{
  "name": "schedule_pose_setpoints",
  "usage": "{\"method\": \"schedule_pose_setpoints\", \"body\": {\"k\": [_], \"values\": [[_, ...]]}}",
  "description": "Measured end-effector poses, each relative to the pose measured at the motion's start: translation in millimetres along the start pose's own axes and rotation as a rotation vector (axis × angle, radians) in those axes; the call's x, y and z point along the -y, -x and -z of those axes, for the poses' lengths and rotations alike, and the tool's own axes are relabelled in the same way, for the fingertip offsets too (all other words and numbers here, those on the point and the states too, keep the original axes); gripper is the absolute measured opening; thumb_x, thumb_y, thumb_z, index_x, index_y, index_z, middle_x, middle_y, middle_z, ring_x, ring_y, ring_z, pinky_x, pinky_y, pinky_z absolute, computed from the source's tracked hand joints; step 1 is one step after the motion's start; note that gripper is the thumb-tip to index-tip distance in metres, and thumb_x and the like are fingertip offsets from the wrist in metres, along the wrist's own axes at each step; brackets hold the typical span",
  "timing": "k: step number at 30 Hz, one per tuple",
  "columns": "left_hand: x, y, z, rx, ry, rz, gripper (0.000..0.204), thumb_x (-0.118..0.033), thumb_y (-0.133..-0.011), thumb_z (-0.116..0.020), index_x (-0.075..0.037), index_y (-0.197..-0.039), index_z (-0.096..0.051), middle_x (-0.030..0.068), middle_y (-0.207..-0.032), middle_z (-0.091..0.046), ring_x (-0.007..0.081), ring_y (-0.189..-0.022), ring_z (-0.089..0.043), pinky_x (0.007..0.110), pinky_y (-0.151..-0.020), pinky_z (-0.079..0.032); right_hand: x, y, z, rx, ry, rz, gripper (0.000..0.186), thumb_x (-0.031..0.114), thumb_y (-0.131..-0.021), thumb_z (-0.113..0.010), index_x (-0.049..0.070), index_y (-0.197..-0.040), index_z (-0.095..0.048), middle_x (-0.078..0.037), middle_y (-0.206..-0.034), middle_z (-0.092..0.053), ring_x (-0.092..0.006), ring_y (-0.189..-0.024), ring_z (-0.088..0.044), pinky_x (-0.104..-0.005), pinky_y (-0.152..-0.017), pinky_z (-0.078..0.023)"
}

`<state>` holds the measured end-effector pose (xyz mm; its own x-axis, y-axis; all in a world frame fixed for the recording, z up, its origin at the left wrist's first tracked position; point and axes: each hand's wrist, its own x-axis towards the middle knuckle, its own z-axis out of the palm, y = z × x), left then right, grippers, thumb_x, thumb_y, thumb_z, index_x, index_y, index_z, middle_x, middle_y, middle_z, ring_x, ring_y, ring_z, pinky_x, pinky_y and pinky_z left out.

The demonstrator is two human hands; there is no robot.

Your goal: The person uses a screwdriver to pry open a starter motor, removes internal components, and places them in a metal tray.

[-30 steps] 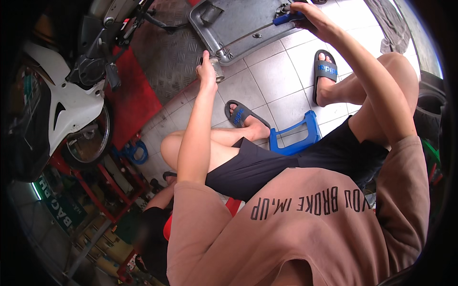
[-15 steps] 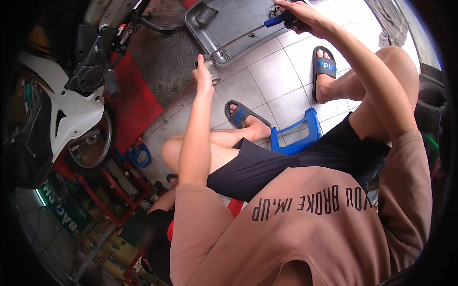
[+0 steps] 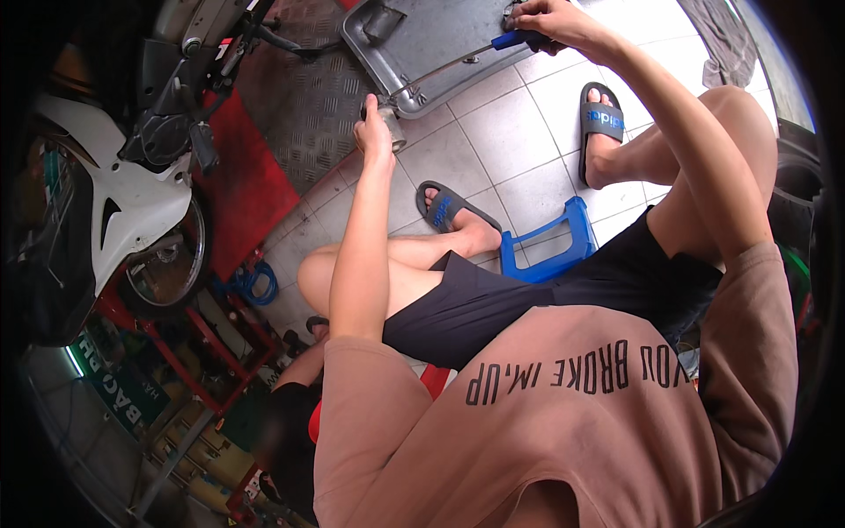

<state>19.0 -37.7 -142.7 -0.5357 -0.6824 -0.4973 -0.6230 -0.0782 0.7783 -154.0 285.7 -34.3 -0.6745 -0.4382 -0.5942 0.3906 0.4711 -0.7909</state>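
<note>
My left hand [image 3: 375, 134] is closed around a small greyish metal cylinder [image 3: 397, 135], held just off the near corner of a grey metal tray [image 3: 356, 31]. A long-shafted screwdriver [image 3: 510, 40] with a blue handle slants from upper right down to that cylinder. Its tip is by my left thumb, and I cannot tell whether it sits inside the part. My right hand [image 3: 553, 25] grips the handle's far end, over the tray's right edge. Beside its fingertips is a small dark item too unclear to name.
To the left stands a white and black motorbike [image 3: 114, 216] on a red lift frame [image 3: 185, 352]. A blue plastic stool [image 3: 576, 238] is between my legs on the tiled floor [image 3: 493, 123]. A coiled blue hose [image 3: 260, 283] lies left. Another person's arm [image 3: 304, 365] shows at lower left.
My right hand has turned slightly and its fingers have shifted on the screwdriver handle. The left hand and the metal cylinder stay nearly in place.
</note>
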Motion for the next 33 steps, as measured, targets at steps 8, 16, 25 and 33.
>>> {"method": "schedule_pose_setpoints", "body": {"k": [8, 16, 25, 33], "values": [[-2, 2, -5, -0.029, -0.15, -0.037, 0.065, -0.052, -0.084, -0.061, 0.012, -0.091, -0.064, 0.0179, -0.088, -0.066, 0.0236, -0.085, -0.062, 0.034, -0.078, -0.047, -2, 1, -12, 0.089, 0.022, 0.233, 0.013, 0.004, -0.074, -0.069, 0.001, -0.087, -0.068, -0.005, -0.077, -0.065, -0.0106, -0.072, -0.061, -0.024, -0.065, -0.052], [-11, 8, -2, -0.012, -0.072, -0.001, 0.058, -0.05, -0.084, -0.063, 0.008, -0.084, -0.064, 0.0123, -0.08, -0.064, 0.0196, -0.073, -0.059, 0.033, -0.068, -0.047, 18, 11, -10, -0.085, -0.064, 0.178, 0.016, 0.011, -0.076, -0.071, -0.002, -0.082, -0.065, -0.007, -0.074, -0.065, -0.0118, -0.067, -0.063, -0.0233, -0.063, -0.053], [-17, 8, 4, 0.013, 0.025, 0.016, 0.051, -0.047, -0.085, -0.063, 0.002, -0.069, -0.065, 0.0052, -0.065, -0.059, 0.0123, -0.057, -0.053, 0.03, -0.056, -0.044, 42, 10, -24, -0.123, -0.353, 0.287, 0.022, 0.02, -0.083, -0.068, -0.001, -0.086, -0.063, -0.008, -0.075, -0.065, -0.0141, -0.064, -0.063, -0.023, -0.056, -0.049], [-28, 25, 4, 0.003, 0.107, 0.035, 0.049, -0.045, -0.086, -0.063, 0.001, -0.07, -0.064, 0.005, -0.069, -0.061, 0.0123, -0.055, -0.055, 0.03, -0.051, -0.044, 57, 8, -29, -0.261, -0.43, 0.402, 0.021, 0.026, -0.087, -0.064, 0.004, -0.088, -0.062, -0.005, -0.072, -0.062, -0.0128, -0.061, -0.06, -0.0248, -0.055, -0.048]]}}
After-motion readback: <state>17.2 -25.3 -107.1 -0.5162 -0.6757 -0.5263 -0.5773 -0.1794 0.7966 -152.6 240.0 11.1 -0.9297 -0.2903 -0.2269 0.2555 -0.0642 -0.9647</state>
